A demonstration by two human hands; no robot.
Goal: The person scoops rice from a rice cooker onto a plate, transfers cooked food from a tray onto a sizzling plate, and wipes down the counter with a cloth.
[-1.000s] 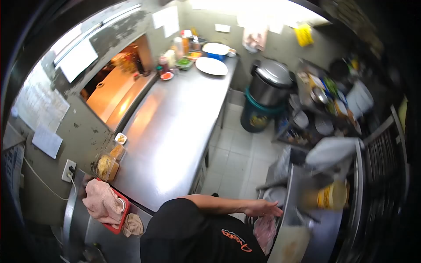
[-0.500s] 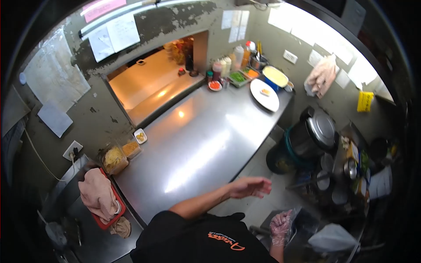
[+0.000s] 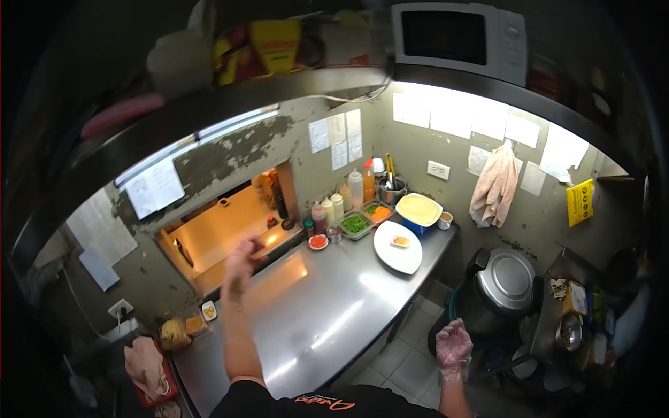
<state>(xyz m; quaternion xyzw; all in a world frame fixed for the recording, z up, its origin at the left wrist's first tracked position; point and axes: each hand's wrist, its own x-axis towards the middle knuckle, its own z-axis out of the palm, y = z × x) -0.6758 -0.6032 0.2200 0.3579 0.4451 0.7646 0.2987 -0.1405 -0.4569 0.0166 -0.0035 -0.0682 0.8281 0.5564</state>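
My bare left hand [image 3: 239, 268] is raised over the left part of the steel counter [image 3: 293, 324], near the pass-through window [image 3: 230, 223]. Its fingers are somewhat blurred but look stretched out, with nothing seen in them. A clear plastic glove covers my right hand [image 3: 454, 345], which is held palm up beside the counter, fingers loosely curled and apart, holding nothing visible. Close behind it stands a large pot with a metal lid [image 3: 507, 279]. At the counter's far right end, a white oval plate [image 3: 390, 256] carries a small dish of food [image 3: 400, 242].
Squeeze bottles [image 3: 337, 206], a container of chopped greens [image 3: 355, 224] and a blue tub with pale contents [image 3: 419, 211] line the back. A red tray with cloth [image 3: 167, 390] lies left. A shelf with a microwave [image 3: 460, 40] hangs overhead. Right, a metal bowl [image 3: 570, 331] sits on a rack.
My left hand has swung left and forward over the counter. My gloved right hand has turned palm up, away from the clear plastic beside it. The view has tilted up, showing the overhead shelf.
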